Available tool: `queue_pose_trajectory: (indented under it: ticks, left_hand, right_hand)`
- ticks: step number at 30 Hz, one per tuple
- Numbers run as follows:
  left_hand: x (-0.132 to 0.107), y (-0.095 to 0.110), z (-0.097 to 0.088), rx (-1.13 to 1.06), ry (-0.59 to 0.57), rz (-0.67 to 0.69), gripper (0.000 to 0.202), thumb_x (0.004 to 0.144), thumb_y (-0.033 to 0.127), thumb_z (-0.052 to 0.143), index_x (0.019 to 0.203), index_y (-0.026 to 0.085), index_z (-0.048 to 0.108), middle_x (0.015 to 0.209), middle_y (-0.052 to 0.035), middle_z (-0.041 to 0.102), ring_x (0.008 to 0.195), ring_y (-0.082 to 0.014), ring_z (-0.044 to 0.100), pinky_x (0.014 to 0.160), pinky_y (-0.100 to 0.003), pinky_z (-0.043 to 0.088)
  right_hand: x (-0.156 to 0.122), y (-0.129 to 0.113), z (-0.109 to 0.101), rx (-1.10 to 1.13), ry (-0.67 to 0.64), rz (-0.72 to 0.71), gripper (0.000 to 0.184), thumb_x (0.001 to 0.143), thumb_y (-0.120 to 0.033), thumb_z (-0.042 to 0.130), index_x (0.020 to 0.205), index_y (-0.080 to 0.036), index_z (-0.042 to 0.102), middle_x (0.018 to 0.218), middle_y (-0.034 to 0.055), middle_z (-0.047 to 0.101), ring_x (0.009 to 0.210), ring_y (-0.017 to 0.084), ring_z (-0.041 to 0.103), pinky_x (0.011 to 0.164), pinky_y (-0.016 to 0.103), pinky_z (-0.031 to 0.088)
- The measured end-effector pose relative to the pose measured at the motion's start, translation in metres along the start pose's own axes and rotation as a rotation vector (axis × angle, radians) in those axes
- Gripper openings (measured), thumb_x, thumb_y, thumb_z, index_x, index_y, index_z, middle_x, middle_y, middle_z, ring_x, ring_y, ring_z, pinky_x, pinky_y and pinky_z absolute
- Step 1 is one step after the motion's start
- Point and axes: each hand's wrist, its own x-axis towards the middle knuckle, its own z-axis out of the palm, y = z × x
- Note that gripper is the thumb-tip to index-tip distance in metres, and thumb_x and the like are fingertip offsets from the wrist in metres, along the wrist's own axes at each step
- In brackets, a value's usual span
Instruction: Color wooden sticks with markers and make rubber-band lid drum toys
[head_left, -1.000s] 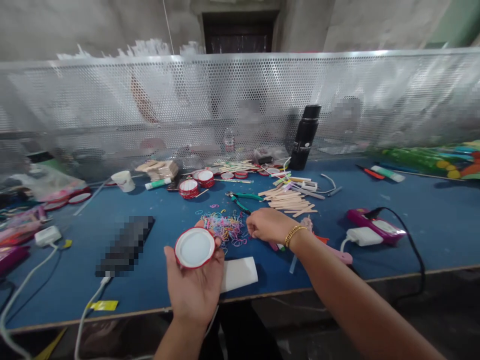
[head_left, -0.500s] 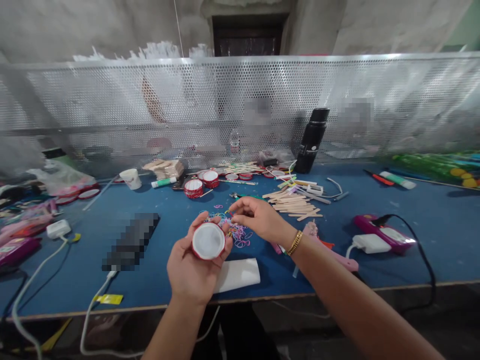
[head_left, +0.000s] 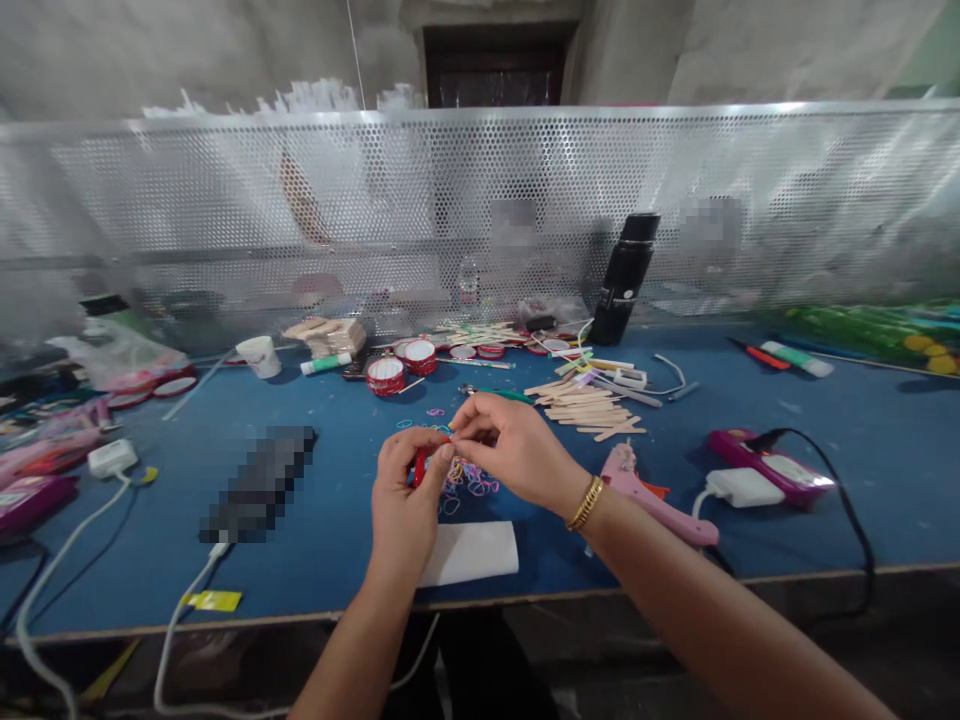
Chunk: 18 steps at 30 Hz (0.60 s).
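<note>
My left hand (head_left: 409, 495) is closed around a small round disc (head_left: 419, 466), turned so that mostly its red rim shows between thumb and fingers. My right hand (head_left: 517, 450), with a gold bracelet at the wrist, meets it at the fingertips by the rim. Its thumb and forefinger are pinched together, and what they hold is too small to make out. Under and behind both hands lies a loose pile of coloured rubber bands (head_left: 472, 478). A folded white cloth or paper (head_left: 476, 553) lies below, near the table's front edge.
Wooden sticks (head_left: 589, 408) lie behind my right hand, with a pink glue gun (head_left: 652, 497) nearer. Red-rimmed discs (head_left: 385, 374), a paper cup (head_left: 259, 356) and a black bottle (head_left: 625, 280) stand farther back before a perforated metal screen (head_left: 360, 230). A phone (head_left: 259, 485) lies left.
The disc has turned from showing its white face to nearly edge-on. My left hand has rolled over, and my right fingertips have come from the rubber bands to its rim.
</note>
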Motion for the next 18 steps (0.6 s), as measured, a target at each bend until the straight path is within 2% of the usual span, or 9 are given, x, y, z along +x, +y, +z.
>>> queue_pose_trajectory:
  ticks: [3, 8, 11, 14, 18]
  left_hand:
    - [-0.0005, -0.0027, -0.0009, -0.004, -0.016, 0.016, 0.011, 0.087, 0.036, 0.072, 0.087, 0.026, 0.072, 0.099, -0.0048, 0.069, 0.103, -0.0254, 0.061, 0.098, -0.041, 0.046]
    - [-0.0039, -0.0068, 0.0, 0.032, -0.034, -0.045, 0.018, 0.096, 0.042, 0.06, 0.093, 0.025, 0.065, 0.107, -0.0067, 0.067, 0.1, -0.0254, 0.061, 0.094, -0.042, 0.046]
    - [-0.0053, -0.0049, 0.0005, 0.081, -0.026, -0.014, 0.017, 0.098, 0.039, 0.057, 0.092, 0.024, 0.062, 0.108, -0.007, 0.066, 0.101, -0.0256, 0.06, 0.094, -0.042, 0.045]
    - [-0.0062, -0.0003, 0.0015, 0.12, -0.028, 0.039, 0.014, 0.097, 0.035, 0.057, 0.089, 0.025, 0.061, 0.104, -0.0065, 0.067, 0.101, -0.0257, 0.059, 0.094, -0.04, 0.044]
    - [-0.0061, 0.0032, 0.0038, 0.13, -0.048, 0.086, 0.012, 0.096, 0.028, 0.058, 0.085, 0.025, 0.061, 0.097, -0.0058, 0.065, 0.098, -0.0256, 0.058, 0.093, -0.039, 0.044]
  right_hand:
    - [-0.001, 0.003, 0.0009, -0.034, -0.005, -0.006, 0.012, 0.085, -0.015, 0.072, 0.092, -0.023, 0.066, 0.082, -0.0016, 0.077, 0.077, 0.014, 0.074, 0.071, 0.026, 0.054]
    - [-0.0008, 0.0073, 0.0021, 0.023, -0.042, 0.043, 0.007, 0.086, -0.021, 0.073, 0.092, -0.022, 0.074, 0.085, 0.0003, 0.079, 0.076, 0.014, 0.073, 0.07, 0.027, 0.053]
    - [-0.0008, 0.0087, 0.003, -0.007, -0.08, 0.067, 0.008, 0.087, -0.021, 0.07, 0.09, -0.022, 0.077, 0.083, -0.0001, 0.078, 0.073, 0.013, 0.068, 0.069, 0.027, 0.05]
    - [0.0001, 0.01, 0.0034, 0.052, -0.095, 0.071, 0.006, 0.086, -0.022, 0.067, 0.083, -0.021, 0.072, 0.079, -0.0009, 0.072, 0.071, 0.013, 0.061, 0.068, 0.027, 0.047]
    - [0.0015, 0.0083, -0.0024, 0.299, -0.138, 0.112, 0.005, 0.079, -0.024, 0.065, 0.075, -0.022, 0.063, 0.078, -0.0008, 0.063, 0.074, 0.015, 0.055, 0.074, 0.031, 0.048]
